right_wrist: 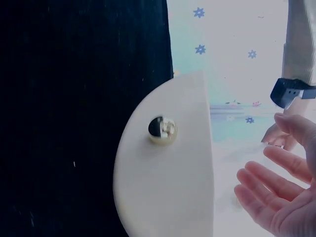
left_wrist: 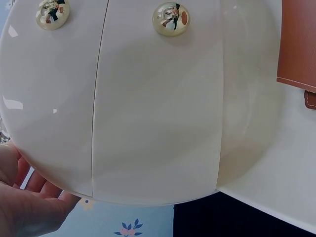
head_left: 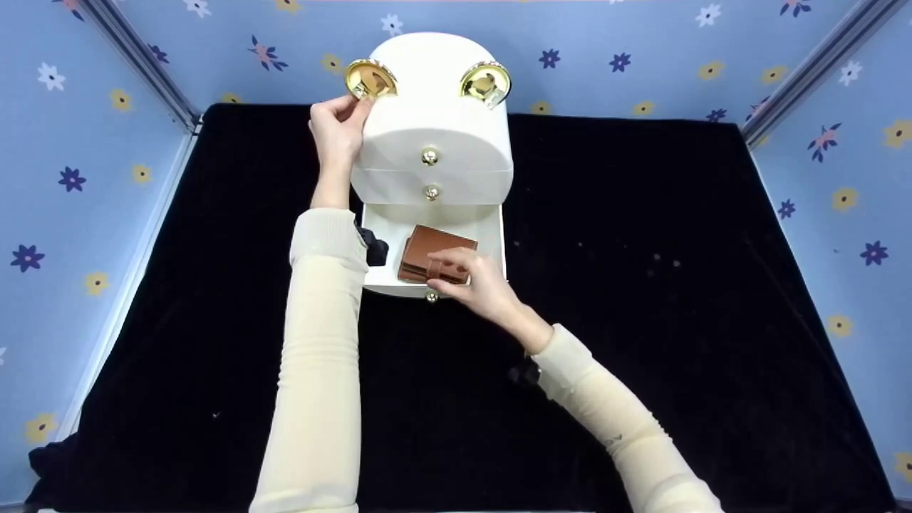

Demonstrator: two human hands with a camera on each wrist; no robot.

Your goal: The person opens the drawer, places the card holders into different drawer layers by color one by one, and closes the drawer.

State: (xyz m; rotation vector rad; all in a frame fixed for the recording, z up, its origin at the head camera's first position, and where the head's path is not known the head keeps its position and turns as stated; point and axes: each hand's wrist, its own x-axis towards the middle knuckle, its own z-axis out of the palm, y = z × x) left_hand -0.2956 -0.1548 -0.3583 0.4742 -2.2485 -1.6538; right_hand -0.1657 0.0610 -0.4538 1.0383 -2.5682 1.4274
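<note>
A white rounded drawer box (head_left: 431, 114) with gold knobs stands at the back; two shiny gold discs (head_left: 486, 83) sit on it. Its bottom drawer (head_left: 489, 228) is pulled out. Inside lies a brown leather wallet (head_left: 443, 240) with a strap. My right hand (head_left: 486, 286) is over the wallet's near right part, thumb and fingers apart; in the right wrist view the fingers are spread and loosely bent. My left hand (head_left: 338, 135) holds the box's upper left side by the left gold disc (head_left: 372, 77), fingers bent; the exact fingertip contact is partly hidden.
Black cloth (head_left: 641, 299) covers the table around the box. Blue flowered panels (head_left: 841, 214) enclose the back and both sides. A dark wrist device (head_left: 372, 246) on the left arm overlaps the drawer's left part in the head view.
</note>
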